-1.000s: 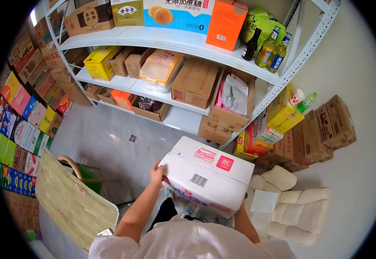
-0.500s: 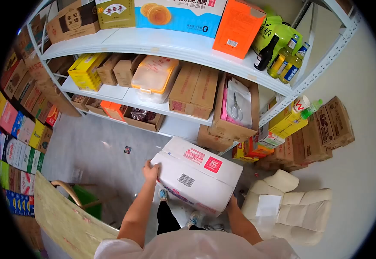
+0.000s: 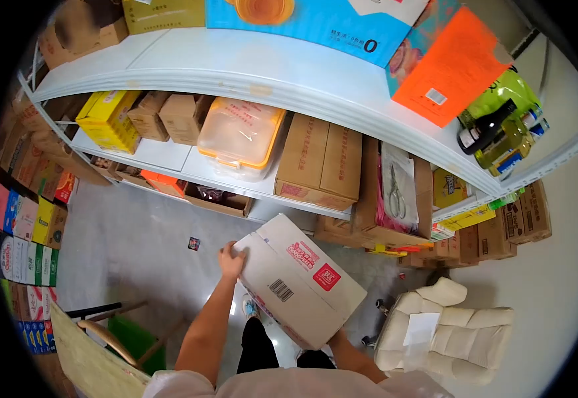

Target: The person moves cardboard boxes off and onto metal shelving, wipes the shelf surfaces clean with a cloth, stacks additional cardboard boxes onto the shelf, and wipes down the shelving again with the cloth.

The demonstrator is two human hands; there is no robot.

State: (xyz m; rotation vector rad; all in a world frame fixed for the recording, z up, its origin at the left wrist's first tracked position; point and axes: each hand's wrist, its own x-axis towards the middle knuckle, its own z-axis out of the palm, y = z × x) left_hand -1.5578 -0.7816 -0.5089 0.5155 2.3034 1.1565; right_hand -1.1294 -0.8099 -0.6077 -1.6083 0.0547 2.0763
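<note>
Carton point(image 3: 302, 280), white with red print, is held above the floor point(image 3: 146, 259), before the metal shelves point(image 3: 170, 63). The left hand point(image 3: 231, 261) is half closed on its left edge. The right hand point(image 3: 336, 340) touches its near corner; the fingers are hidden, so I cannot tell their opening.

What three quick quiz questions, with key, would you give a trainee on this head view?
1. True or false: the person's left hand is gripping an orange box.
2. What lies on the cream chair? A) a glass bottle B) a white sheet C) a shoe
3. Fill in: the open brown carton toward the shelving's right end holds a pair of ____.

Key: 1. False, it holds the white carton. 2. B. 3. Scissors.
</note>
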